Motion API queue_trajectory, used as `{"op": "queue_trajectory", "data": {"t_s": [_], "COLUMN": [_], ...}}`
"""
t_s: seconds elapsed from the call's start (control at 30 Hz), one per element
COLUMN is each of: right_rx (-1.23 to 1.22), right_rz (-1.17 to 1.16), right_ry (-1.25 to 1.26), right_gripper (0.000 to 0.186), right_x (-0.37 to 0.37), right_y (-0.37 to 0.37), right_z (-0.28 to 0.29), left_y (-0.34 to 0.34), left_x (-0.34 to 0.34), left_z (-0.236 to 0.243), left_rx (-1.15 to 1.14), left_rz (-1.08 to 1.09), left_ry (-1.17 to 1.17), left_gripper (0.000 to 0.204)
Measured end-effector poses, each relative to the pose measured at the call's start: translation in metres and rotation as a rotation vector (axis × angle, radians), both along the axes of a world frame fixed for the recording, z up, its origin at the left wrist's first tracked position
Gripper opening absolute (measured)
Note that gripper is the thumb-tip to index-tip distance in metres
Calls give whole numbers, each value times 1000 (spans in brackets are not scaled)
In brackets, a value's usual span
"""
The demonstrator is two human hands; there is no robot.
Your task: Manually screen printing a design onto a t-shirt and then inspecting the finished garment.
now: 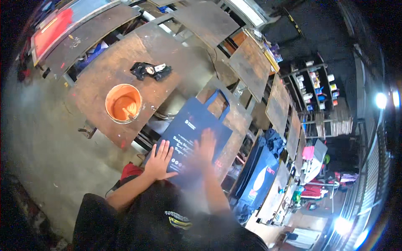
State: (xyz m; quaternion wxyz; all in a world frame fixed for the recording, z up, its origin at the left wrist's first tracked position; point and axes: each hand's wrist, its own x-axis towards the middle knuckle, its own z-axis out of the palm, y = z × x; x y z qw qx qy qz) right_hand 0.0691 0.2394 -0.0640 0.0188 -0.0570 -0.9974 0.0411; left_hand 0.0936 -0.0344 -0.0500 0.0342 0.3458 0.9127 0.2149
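Observation:
A dark blue tote bag (180,119) with white print and a looped handle lies flat on a wooden board in front of me. My left hand (159,158) rests palm down on the bag's near left part, its fingers stretched out. Further right, my right hand (205,146) is over the printed face of the bag, fingers spread and partly smeared by motion. I cannot tell whether the right palm presses on the cloth. Neither hand grips anything.
Left of the bag, a worn wooden board (104,62) bears an orange-stained bucket (123,98) and a crumpled black plastic bag (150,71). To the right lies a stack of blue printed bags (257,171). More boards run toward shelves (312,85) with containers.

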Motion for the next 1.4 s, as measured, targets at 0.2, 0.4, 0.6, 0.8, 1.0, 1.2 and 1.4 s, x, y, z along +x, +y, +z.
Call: {"op": "queue_trajectory", "data": {"t_s": [0.2,0.4,0.6,0.8,1.0,1.2,1.4], "right_rx": [48,-114,-3,134,21,103,36], "right_rz": [-295,-100,-312,-513,-118,-518,-509], "right_ry": [89,118,58,203,0,77,151], "right_gripper": [72,76,76,76,75,73,73], "right_x": [-25,-26,-15,-11,45,62,73], "right_y": [70,21,38,63,-40,10,-27], "right_z": [-5,0,3,8,2,6,18], "left_y": [7,4,3,7,8,13,10], "left_x": [-1,5,6,1,4,9,10], "left_z": [3,-1,-2,0,0,1,-7], "left_rx": [-2,30,24,0,-30,-19,7], "left_rz": [-9,15,15,-4,3,2,21], "left_ry": [-23,15,9,-13,-14,12,58], "left_gripper": [115,114,114,115,119,119,117]}}
